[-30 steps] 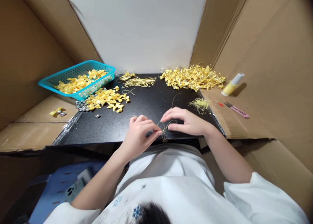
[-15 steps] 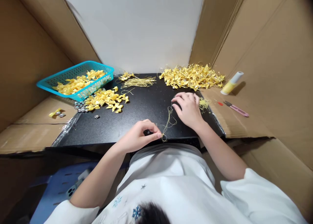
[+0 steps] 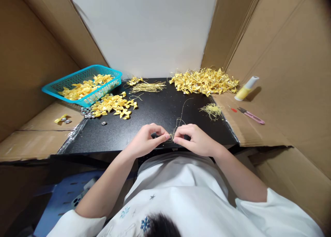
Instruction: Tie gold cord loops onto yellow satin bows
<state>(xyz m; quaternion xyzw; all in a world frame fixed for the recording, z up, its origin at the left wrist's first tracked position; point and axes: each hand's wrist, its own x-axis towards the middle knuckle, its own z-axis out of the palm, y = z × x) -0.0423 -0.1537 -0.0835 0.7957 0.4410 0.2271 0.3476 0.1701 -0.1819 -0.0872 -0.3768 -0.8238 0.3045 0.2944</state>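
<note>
At the front edge of the black table (image 3: 124, 133), my left hand (image 3: 150, 140) pinches a thin yellow thread (image 3: 182, 109) between thumb and index finger. Close beside it, my right hand (image 3: 195, 139) has its thumb and fingertips pressed together on the same tangle of thread. Loops of the thread lie between the two hands, and a loose end runs away from me over the table. A small clump of cut yellow thread bits (image 3: 212, 110) lies right of my hands.
At the left stand a turquoise basket (image 3: 85, 71) of yellow bows, loose bows (image 3: 113, 104) and silver bells (image 3: 88, 113). Gold cords (image 3: 148, 87) and a bow pile (image 3: 204, 81) lie at the back. Pink-handled snips (image 3: 250, 115) and a thread spool (image 3: 247, 88) are at the right.
My right hand has come back toward me from beside the thread bits, down to my left hand, and now pinches the thread. My left hand keeps its grip.
</note>
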